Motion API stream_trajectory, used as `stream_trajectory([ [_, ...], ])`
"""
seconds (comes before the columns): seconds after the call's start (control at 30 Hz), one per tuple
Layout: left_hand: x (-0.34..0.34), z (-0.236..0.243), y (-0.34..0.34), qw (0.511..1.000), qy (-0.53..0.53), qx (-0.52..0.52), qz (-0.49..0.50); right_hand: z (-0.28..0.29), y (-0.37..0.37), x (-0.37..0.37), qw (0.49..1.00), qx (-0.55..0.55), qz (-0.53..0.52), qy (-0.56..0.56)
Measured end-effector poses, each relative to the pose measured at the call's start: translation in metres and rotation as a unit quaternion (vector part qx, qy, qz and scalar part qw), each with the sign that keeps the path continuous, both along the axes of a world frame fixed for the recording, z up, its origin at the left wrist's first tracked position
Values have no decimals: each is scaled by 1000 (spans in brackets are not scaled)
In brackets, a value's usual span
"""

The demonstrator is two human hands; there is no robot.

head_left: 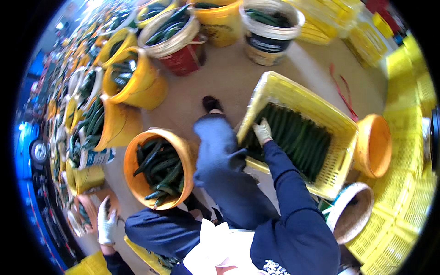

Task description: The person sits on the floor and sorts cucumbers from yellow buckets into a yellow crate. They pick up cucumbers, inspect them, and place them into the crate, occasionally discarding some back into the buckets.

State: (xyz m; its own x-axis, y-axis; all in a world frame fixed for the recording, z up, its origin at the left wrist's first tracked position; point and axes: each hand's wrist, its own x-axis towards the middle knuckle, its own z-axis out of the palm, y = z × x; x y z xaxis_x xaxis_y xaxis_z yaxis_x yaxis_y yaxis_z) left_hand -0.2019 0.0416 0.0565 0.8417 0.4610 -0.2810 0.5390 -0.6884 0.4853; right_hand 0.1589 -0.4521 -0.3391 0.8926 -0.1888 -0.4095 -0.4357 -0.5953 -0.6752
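Note:
My right hand (262, 131), in a pale glove, reaches into a yellow plastic crate (298, 106). Its fingers are apart and rest on the near-left end of the dark green cucumbers (298, 142) lying side by side there. Out to the far left, my left hand (107, 223) is raised in a white glove, fingers spread, holding nothing. Between my left hand and my legs stands an orange bucket (132, 169) with loose cucumbers (160, 172) piled inside.
Several buckets of cucumbers line the left and back, among them a red one (181, 59) and a white-rimmed one (266, 46). An orange bucket (373, 146) and a tipped pale bucket (353, 213) stand right of the crate. Stacked yellow crates (403, 160) form the right side. Red strapping (343, 91) lies on the floor.

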Motion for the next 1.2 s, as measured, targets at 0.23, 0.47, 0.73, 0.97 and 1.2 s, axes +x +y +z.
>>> stream_trajectory([
  [0.23,87,-26,-53,984,-19,39,-171,-52,-13,1,984,166,70,4],
  [0.47,148,-99,-56,918,74,253,-296,23,-8,35,973,63,47,-215],
  [0.73,160,-167,-72,922,156,297,-194,145,42,54,910,-74,283,-294],
  [0.97,141,-159,-51,976,149,88,-133,240,141,55,859,422,218,-193],
  [1.2,158,-143,-83,973,138,97,-155,368,205,-31,755,510,383,-153],
])
